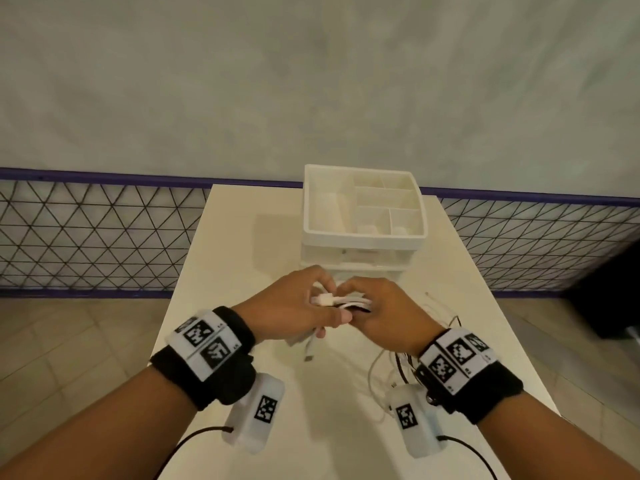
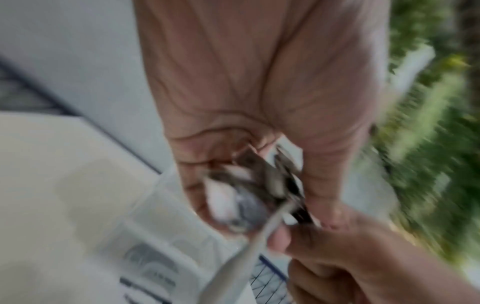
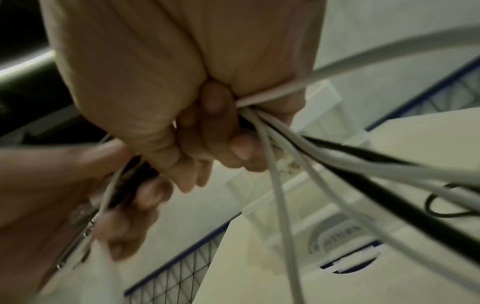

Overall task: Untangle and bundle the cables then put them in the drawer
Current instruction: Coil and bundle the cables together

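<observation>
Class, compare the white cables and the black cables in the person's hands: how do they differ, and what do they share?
The white cables are several and look thicker; only a couple of black cables show, thinner. A white plug end dangles below the hands; no black plug shows. Both kinds run through the right hand and are also gripped by the left hand.

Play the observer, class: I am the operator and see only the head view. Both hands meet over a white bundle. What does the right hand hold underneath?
Observer: Right wrist view: the right hand curls round several white cables and a black cable, which fan out below the fist.
Operator: And the left hand?
Observer: Left wrist view, blurred: the left hand grips cable loops, light and dark, against its palm.
</observation>
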Demonstrator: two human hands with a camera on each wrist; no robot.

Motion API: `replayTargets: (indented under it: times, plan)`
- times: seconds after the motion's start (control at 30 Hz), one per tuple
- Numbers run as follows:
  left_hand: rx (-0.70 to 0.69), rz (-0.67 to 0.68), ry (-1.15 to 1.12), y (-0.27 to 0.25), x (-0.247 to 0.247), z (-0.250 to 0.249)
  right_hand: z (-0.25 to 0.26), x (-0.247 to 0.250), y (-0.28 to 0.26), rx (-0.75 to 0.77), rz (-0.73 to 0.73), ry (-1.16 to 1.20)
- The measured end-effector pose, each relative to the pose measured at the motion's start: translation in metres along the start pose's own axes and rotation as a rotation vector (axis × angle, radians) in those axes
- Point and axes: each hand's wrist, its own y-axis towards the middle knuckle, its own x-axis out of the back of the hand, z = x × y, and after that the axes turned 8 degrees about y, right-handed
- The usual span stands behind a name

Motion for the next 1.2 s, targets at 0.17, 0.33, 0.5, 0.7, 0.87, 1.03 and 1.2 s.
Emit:
replayTargets:
  times: [0.17, 0.33, 0.5, 0.7, 0.87, 1.03, 1.2]
  plan:
    - [0.03, 0.109, -0.69, -0.015, -0.012, 0.026, -0.004, 0.004, -0.008, -0.035, -0.09, 0.297]
    - [0.144, 0.163, -1.068, -0.017, -0.025, 0.026, -0.002, 0.005, -0.011, -0.058, -0.145, 0.604]
    - [0.171, 0.008, -1.016, -0.009, -0.017, 0.014, 0.0, 0.016, -0.02, -0.049, -0.04, 0.744]
    - [0.193, -0.224, -0.645, 0.0, -0.019, -0.006, 0.0, 0.005, -0.02, -0.024, -0.096, 0.514]
    - [0.243, -0.225, -0.482, 0.004, -0.017, -0.002, -0.001, 0.003, -0.024, -0.002, -0.021, 0.487]
    - [0.174, -0.068, -0.987, -0.004, -0.017, 0.002, -0.005, -0.003, -0.022, -0.031, -0.125, 0.62]
    - [0.102, -0.09, -0.584, -0.007, -0.025, 0.005, -0.007, -0.008, -0.021, -0.023, -0.12, 0.555]
